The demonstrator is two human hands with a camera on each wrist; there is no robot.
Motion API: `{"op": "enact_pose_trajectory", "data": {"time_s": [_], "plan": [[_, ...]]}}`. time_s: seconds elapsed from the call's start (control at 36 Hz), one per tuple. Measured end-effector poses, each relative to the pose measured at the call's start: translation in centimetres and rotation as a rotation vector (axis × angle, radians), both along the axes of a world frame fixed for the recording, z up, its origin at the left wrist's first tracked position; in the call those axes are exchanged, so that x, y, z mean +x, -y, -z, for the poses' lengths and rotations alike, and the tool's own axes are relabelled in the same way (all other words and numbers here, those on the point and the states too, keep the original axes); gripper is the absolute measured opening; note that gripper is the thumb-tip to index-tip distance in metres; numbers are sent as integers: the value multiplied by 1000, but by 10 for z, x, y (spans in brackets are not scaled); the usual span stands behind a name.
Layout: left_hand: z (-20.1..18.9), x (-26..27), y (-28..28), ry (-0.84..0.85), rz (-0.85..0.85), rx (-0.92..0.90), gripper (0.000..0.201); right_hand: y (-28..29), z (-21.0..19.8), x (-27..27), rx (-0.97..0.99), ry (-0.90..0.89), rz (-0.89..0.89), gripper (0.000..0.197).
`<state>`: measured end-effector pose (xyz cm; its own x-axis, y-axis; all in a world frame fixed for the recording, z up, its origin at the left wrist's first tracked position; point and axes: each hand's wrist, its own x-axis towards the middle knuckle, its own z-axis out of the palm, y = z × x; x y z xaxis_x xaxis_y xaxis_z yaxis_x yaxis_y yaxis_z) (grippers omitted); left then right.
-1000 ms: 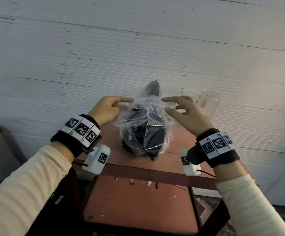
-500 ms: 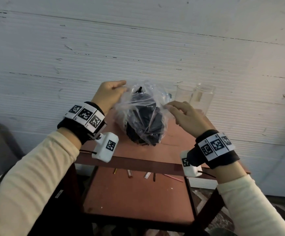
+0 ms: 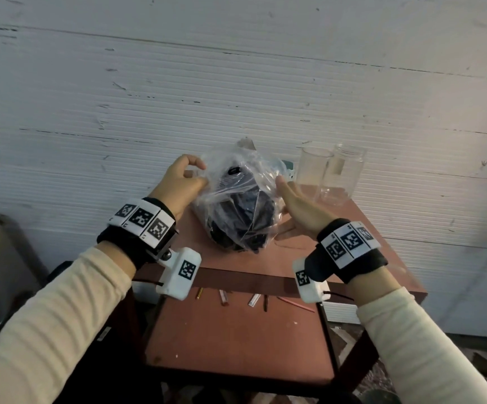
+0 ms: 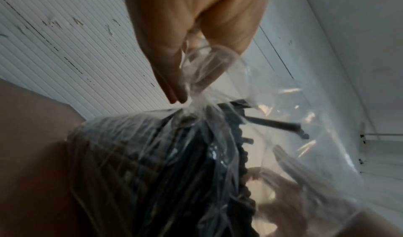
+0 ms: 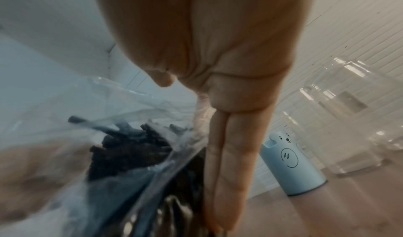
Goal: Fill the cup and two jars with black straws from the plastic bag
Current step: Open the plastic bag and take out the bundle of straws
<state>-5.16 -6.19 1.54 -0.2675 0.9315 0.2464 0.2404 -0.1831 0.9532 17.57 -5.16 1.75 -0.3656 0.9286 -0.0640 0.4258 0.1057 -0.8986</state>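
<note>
One plastic bag (image 3: 238, 199) | clear, crinkled | packed with black straws (image 3: 236, 211)

The plastic bag (image 3: 242, 199) sits on the table (image 3: 367, 243), jars (image 3: 332, 176) behind its right.

Black straws (image 3: 242, 211), clear bag (image 3: 262, 170) (pale-blue cup (image 5: 292, 168))

From my remote feed: clear plastic bag (image 3: 238, 199) of black straws (image 3: 242, 211) sits on the tabletop (image 3: 338, 228); blue cup (image 5: 292, 164) and two empty jars (image 3: 341, 173) stand beside it.
</note>
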Motion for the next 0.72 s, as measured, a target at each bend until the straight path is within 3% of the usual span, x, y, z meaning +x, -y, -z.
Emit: {"op": "enact_pose_trajectory", "data": {"time_s": [0.14,0.22,0.28,0.33,0.53,0.64,0.72], "plan": [[6,-12,7,-84,49,-136,12,-7,-2,-6,-24,3,88,35],[6,-13,12,-77,133,-318,18,-8,-2,-8,-3,23,82,25],[5,-6,18,-11,201,-406,20,-7,-1,-10,42,51,71,27],[8,-2,19,54,241,-438,35,-6,1,-12,96,80,57,31],[8,-3,13,135,175,-249,59,-8,-3,-9,293,-29,50,32],[-2,-8,7,172,148,-146,65,-12,-8,-8,344,-227,14,41],[-9,-9,3,242,135,-105,63,-10,-12,-8,388,-353,14,33]]}}
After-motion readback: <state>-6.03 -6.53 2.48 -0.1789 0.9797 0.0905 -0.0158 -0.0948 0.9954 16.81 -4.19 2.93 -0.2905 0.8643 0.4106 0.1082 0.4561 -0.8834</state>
